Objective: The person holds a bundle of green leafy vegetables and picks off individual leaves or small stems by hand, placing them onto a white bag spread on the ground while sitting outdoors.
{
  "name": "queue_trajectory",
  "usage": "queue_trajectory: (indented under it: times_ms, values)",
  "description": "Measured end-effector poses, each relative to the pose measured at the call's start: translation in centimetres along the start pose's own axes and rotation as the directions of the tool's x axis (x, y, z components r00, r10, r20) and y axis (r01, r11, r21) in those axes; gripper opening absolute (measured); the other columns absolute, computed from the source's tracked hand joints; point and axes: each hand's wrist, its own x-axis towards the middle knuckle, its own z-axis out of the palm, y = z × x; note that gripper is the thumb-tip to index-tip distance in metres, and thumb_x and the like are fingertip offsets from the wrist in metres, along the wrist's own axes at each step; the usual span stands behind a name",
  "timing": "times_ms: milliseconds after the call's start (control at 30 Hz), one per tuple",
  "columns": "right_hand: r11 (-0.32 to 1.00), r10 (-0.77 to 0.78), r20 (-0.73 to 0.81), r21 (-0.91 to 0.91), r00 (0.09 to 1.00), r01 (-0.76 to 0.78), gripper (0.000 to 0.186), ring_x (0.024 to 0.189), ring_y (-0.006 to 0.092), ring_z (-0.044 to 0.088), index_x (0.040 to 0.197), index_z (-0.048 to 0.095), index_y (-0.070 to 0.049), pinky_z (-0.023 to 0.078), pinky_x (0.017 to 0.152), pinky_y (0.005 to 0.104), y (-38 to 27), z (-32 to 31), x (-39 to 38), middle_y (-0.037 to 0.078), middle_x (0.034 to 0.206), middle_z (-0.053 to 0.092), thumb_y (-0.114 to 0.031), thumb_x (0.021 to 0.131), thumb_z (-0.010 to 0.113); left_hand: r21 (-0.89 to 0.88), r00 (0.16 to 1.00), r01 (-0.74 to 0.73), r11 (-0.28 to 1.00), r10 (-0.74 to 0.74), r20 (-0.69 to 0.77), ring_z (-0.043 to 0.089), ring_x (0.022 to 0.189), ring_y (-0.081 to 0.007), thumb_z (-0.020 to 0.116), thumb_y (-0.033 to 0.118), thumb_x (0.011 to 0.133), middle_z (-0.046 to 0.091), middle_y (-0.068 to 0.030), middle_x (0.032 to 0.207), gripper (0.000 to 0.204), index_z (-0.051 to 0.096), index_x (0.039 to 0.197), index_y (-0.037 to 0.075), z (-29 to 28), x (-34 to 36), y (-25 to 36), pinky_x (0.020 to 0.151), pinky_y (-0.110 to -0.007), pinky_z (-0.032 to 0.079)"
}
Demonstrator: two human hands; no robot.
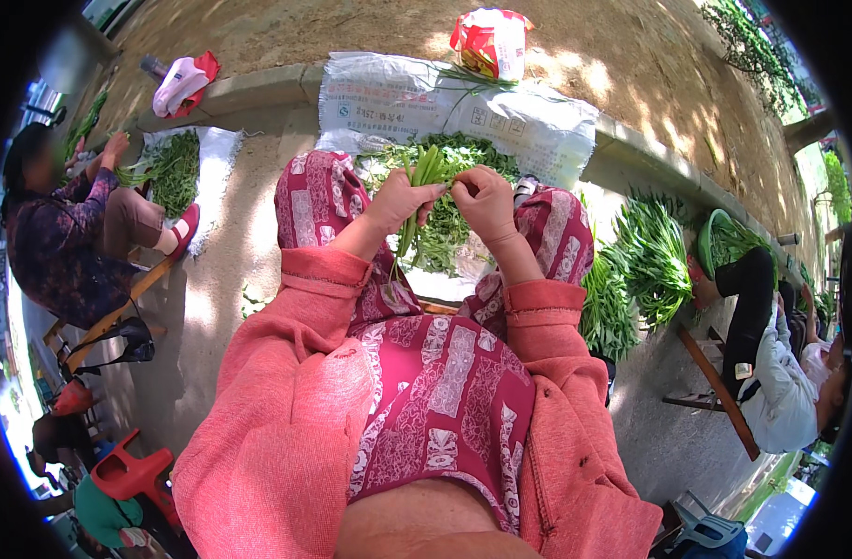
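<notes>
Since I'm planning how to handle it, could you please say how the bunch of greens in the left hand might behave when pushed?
The bunch of greens would probably feel light, being a slim handful. Its long, thin pieces may bend under pressure. They could splay if released, since only the left hand visibly gathers them.

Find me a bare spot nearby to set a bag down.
Pavement looks open between your left knee and the co-worker's white sheet; so does the left end of the white sack, beyond the loose greens. It's crowded between your knees and rightward, where leafy bundles lie.
</notes>
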Motion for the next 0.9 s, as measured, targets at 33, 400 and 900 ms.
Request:
queue_trajectory:
  times_ms: [33, 400, 900]
  values:
    - [0.999, 0.007, -0.021, -0.043, 1.000, -0.008, 0.008, 0.063, 0.0233, 0.060, 0.072, 0.066, -0.006, 0.048, 0.059, 0.0316, 0.2, -0.1, 0.2, 0.010, 0.071, 0.062, -0.010, 0.070, 0.060, 0.011, 1.000, 0.000, 1.000, 0.001, -0.006, 0.046, 0.041, -0.0095, 0.061, 0.010, 0.084, 0.050, -0.0002, 0.056, 0.008, 0.057, 0.081, 0.003, -0.1, -0.2, 0.2, 0.038, -0.023, 0.039]
    - [0.957, 0.222, 0.153, 0.153, 0.963, -0.245, 0.007, 0.054, 0.0090, 0.049, 0.076, 0.062, -0.002, 0.042, 0.052, 0.0240, 3.8, -0.6, 0.8, 0.000, 0.057, 0.052, -0.007, 0.081, 0.061, -0.081, 0.999, -0.023, 0.996, 0.019, -0.051, 0.046, 0.040, -0.0100, 0.064, 0.011, 0.082, 0.049, 0.0002, 0.055, 0.012, 0.057, 0.075, 0.004, -0.4, -1.2, 2.2, 0.036, -0.023, 0.038]
    - [0.904, 0.104, 0.376, 0.351, 0.921, -0.245, 0.012, 0.062, 0.0118, 0.053, 0.085, 0.066, -0.002, 0.044, 0.058, 0.0255, 1.1, -0.7, 0.4, 0.005, 0.071, 0.058, -0.011, 0.076, 0.067, 0.209, 1.000, -0.025, 0.978, 0.023, 0.011, 0.047, 0.041, -0.0073, 0.062, 0.011, 0.083, 0.050, 0.0015, 0.056, 0.009, 0.059, 0.080, 0.004, -0.5, -0.8, 1.1, 0.038, -0.021, 0.037]
